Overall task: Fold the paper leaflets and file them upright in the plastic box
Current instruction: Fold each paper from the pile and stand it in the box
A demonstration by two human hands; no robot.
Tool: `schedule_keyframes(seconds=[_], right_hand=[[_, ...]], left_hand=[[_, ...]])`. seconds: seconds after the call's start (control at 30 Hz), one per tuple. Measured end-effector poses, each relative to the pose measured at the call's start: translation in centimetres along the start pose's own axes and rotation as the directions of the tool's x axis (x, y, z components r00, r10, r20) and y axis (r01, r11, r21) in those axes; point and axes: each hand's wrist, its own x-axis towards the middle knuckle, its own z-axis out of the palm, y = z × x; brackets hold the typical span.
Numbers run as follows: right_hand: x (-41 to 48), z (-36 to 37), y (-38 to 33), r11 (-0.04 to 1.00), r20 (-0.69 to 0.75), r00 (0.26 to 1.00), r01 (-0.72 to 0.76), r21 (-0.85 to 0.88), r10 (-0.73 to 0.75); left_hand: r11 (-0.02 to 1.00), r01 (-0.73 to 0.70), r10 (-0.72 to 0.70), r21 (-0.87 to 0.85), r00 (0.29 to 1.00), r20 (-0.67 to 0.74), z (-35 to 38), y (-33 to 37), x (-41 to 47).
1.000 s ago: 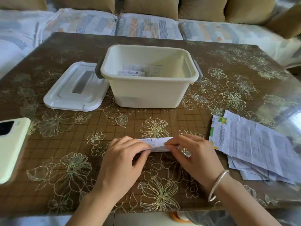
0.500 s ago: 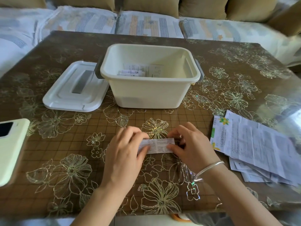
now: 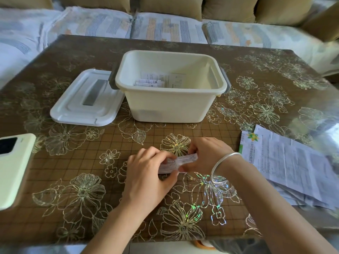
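Observation:
A narrow folded leaflet (image 3: pixel 180 161) is held just above the table near its front middle. My left hand (image 3: pixel 148 173) pinches its left end with thumb and fingers. My right hand (image 3: pixel 205 154) grips its right end, fingers curled over the strip; a silver bangle sits on that wrist. The cream plastic box (image 3: pixel 170 105) stands open behind them, with a few folded leaflets (image 3: pixel 152 82) standing against its far left inside. A loose stack of unfolded leaflets (image 3: pixel 293 165) lies at the right edge of the table.
The white box lid (image 3: pixel 86 101) lies flat to the left of the box. A pale green phone (image 3: pixel 12 169) rests at the table's left edge. Behind the brown flowered tablecloth (image 3: pixel 73 162) runs a sofa with cushions.
Both hands have moved closer together and bent the strip of leaflet, which is now shorter and tilted, its right end raised. The box and the paper stack have not moved.

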Motion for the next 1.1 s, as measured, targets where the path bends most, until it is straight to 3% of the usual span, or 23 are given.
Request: schedule_keyframes(seconds=[0.07,0.13,0.27,0.37,0.47,0.6,0.73,1.0,1.1], right_hand=[[-0.3,0.2,0.2,0.999,-0.032,0.999,0.008,0.049,-0.006],[-0.9,0.5,0.7,0.979,-0.074,0.997,0.030,0.202,-0.015],[-3.4,1.5,0.8,0.812,-0.103,0.993,0.104,0.574,-0.054],[-4.4,3.5,0.8,0.825,-0.287,0.952,0.245,0.509,-0.106],[-4.5,4.8,0.5,0.860,-0.381,0.913,0.308,0.407,-0.147],[-4.5,5.4,-0.4,0.928,-0.442,0.874,0.315,0.197,-0.203],[-4.4,5.4,-0.8,0.942,-0.421,0.882,0.298,0.153,-0.211],[-2.1,2.6,-1.5,0.950,-0.355,0.907,0.286,0.124,-0.227],[-0.7,2.2,-2.4,0.964,-0.244,0.944,0.249,0.096,-0.220]], left_hand=[[1.000,0.012,-0.012,-0.007,1.000,-0.003,0.0,0.1,0.0],[1.000,0.018,-0.018,-0.012,1.000,-0.001,0.1,0.1,0.0],[1.000,0.026,-0.026,-0.013,1.000,0.007,0.0,0.1,0.1],[1.000,0.008,-0.008,0.011,0.999,0.034,-0.1,-0.3,0.3],[1.000,0.007,-0.006,-0.005,0.994,0.110,-1.1,-0.4,0.5],[0.966,0.137,-0.061,-0.220,0.946,0.319,-3.2,-1.2,0.8],[0.978,0.102,-0.055,-0.182,0.968,0.247,-4.4,-1.7,1.5],[0.998,0.055,-0.064,0.044,0.963,0.262,-3.9,0.6,2.2],[0.991,0.051,-0.083,0.126,0.962,0.261,-3.6,1.0,2.3]])
